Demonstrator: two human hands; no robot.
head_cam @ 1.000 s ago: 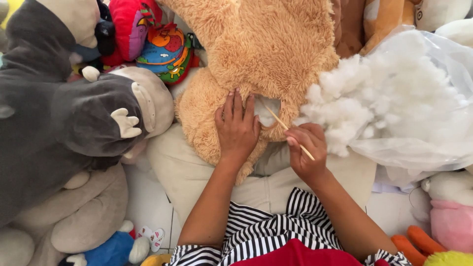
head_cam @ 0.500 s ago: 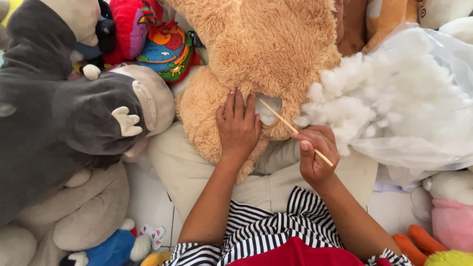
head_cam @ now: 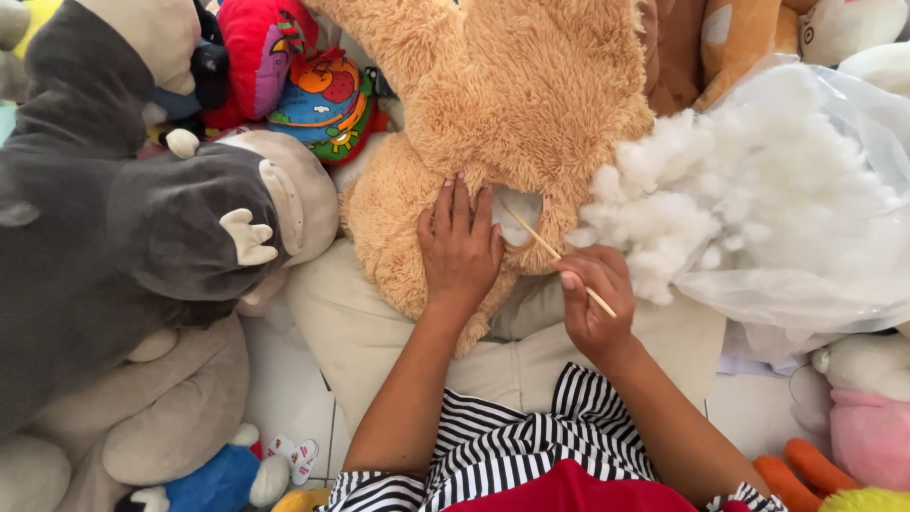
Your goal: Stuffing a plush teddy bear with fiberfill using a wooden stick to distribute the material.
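A big tan plush bear [head_cam: 512, 104] lies across my lap. My left hand [head_cam: 459, 248] rests flat on its fur, fingers beside an opening [head_cam: 519, 213] where white stuffing shows. My right hand [head_cam: 593, 299] grips a thin wooden stick [head_cam: 555, 254], whose far end pokes into that opening. A heap of loose white stuffing [head_cam: 749, 199] in a clear plastic bag sits just right of the bear.
A large grey plush animal [head_cam: 123, 228] with white claws fills the left side. Red and multicoloured soft toys [head_cam: 313, 95] lie at the top left, a pink and white one [head_cam: 863, 417] at the lower right, a blue toy [head_cam: 223, 479] near the bottom.
My right hand has drawn back a little from the bear, and the stick now angles up-left into the opening. My left hand stays in place.
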